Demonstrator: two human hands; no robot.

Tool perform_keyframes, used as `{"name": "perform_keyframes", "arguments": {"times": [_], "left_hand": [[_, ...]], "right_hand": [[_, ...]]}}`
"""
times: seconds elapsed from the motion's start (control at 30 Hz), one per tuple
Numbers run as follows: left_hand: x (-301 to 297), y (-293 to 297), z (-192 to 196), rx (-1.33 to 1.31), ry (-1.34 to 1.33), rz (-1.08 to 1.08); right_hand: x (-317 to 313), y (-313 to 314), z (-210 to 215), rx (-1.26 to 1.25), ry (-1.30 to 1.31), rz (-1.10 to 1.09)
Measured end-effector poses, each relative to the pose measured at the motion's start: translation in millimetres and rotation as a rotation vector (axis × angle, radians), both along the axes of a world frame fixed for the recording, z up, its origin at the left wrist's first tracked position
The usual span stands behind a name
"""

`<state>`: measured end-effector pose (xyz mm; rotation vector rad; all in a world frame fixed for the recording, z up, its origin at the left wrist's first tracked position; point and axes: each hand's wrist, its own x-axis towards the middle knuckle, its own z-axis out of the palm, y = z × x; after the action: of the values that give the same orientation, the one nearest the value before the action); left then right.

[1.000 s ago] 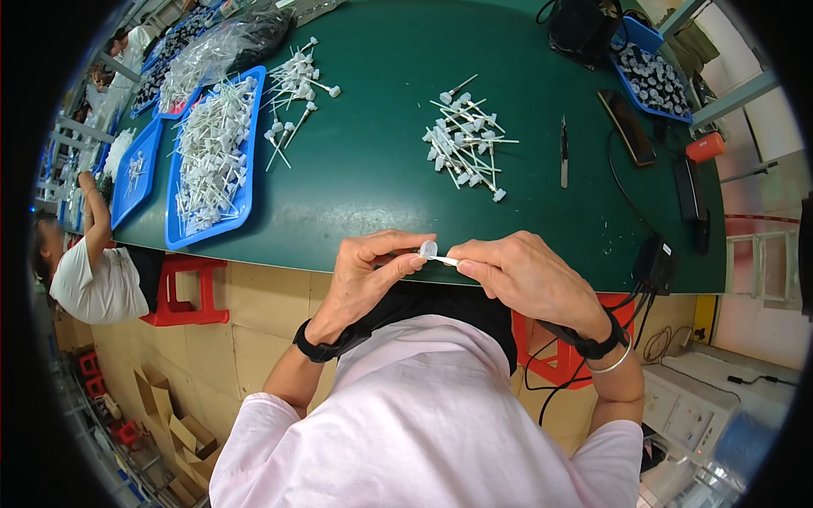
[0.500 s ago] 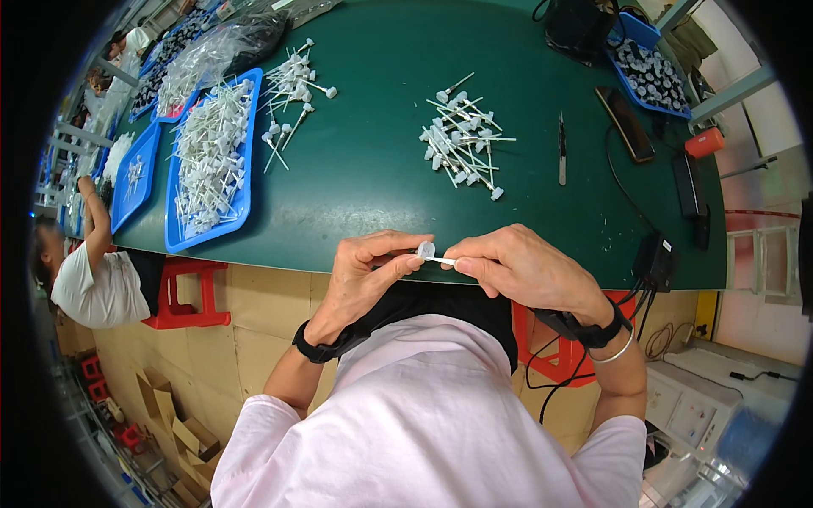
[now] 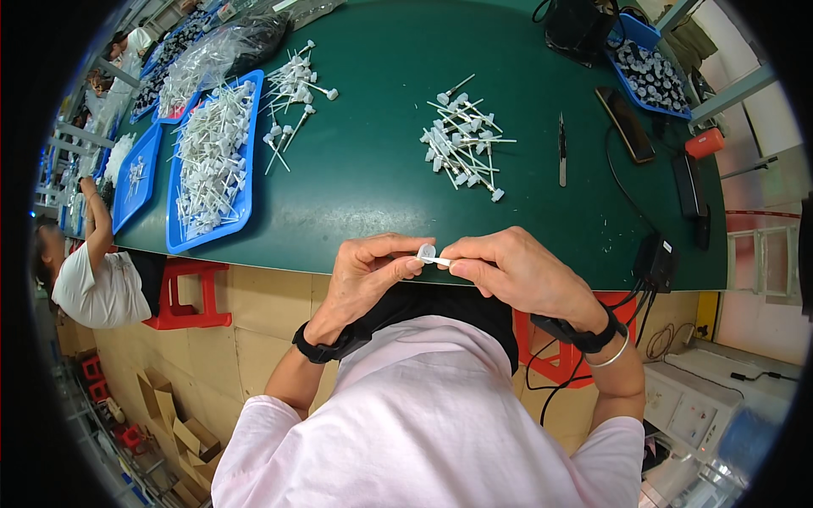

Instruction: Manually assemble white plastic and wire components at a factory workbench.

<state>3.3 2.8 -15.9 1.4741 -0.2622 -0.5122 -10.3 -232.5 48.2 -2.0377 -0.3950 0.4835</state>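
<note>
At the table's near edge, my left hand [image 3: 373,267] pinches a small translucent white cap-like piece [image 3: 426,251] between thumb and fingers. My right hand [image 3: 517,267] has its thumb and forefinger closed on a thin white tube [image 3: 439,262] that meets this piece. Most of the tube is hidden in the right hand. Beyond the hands lies a loose pile of similar white tubed pieces [image 3: 461,140]. A blue tray [image 3: 247,190] to the left is heaped with more of them, and a smaller group [image 3: 296,80] lies beside it.
Tweezers [image 3: 562,152] and a phone [image 3: 625,124] lie on the green table [image 3: 356,161] at right. Cables hang by a black box [image 3: 655,261]. A blue tray of dark and clear parts [image 3: 652,78] stands far right. At left a co-worker [image 3: 97,279] sits near a red stool [image 3: 199,296].
My right hand has shifted slightly left, toward the cap-like piece, and less of the tube shows between the hands. My left hand stays almost in place.
</note>
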Motion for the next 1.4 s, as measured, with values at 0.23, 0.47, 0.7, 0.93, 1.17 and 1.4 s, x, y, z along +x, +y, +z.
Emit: {"name": "perform_keyframes", "arguments": {"times": [0.23,0.47,0.7,0.93,1.17,1.4], "left_hand": [[-1,-1,-1,-0.031,0.012,0.016],[-1,-3,-1,-0.015,-0.003,0.013],[-2,-3,0,0.059,-0.06,0.012],[-1,-1,3,-0.019,0.031,0.037],[0,-1,1,-0.041,0.046,0.016],[-1,-3,2,-0.033,0.053,0.021]], "right_hand": [[-15,8,-8,-0.14,-0.407,-0.018],[-36,25,10,-0.699,-0.758,0.052],[-37,31,10,-0.816,-0.838,0.064],[-30,12,12,-0.409,-0.521,-0.014],[-33,16,0,-0.402,-0.539,-0.056],[-35,18,-5,-0.385,-0.576,-0.065]]}}
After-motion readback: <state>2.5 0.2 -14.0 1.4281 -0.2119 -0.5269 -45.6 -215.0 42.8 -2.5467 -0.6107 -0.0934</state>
